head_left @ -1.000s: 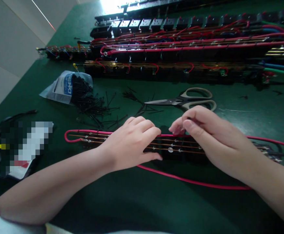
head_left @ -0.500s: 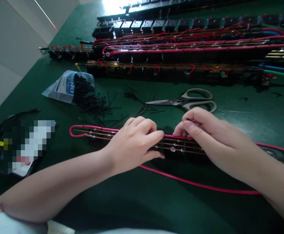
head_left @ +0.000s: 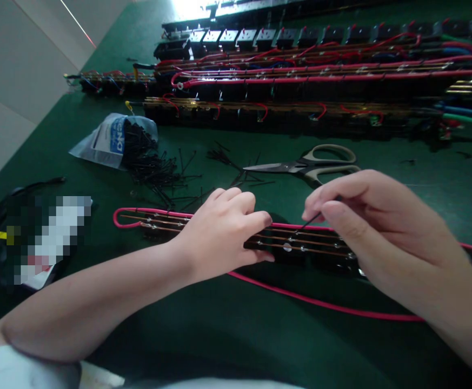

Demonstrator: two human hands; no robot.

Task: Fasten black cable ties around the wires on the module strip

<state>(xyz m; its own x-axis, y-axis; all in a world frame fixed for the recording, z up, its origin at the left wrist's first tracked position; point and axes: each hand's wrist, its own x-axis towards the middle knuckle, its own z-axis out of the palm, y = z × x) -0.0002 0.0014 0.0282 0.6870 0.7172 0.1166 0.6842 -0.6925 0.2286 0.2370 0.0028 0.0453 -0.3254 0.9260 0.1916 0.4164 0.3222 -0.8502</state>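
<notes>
A black socket strip (head_left: 296, 249) with copper rails and a pink wire (head_left: 325, 306) lies across the green table in front of me. My left hand (head_left: 223, 232) lies on top of the strip, fingers curled over it and pressing it down. My right hand (head_left: 365, 227) is raised a little above the strip's right part and pinches the end of a thin black cable tie (head_left: 311, 220) that runs down to the rails.
Scissors (head_left: 308, 165) lie just behind my hands. A plastic bag (head_left: 112, 141) spills loose black cable ties (head_left: 158, 175) at the left. Several wired strips (head_left: 300, 81) are stacked along the table's far side. A blurred-out object (head_left: 45, 237) sits at the left edge.
My right hand has lifted up and to the right, drawing the cable tie taut. My left hand has stayed on the strip.
</notes>
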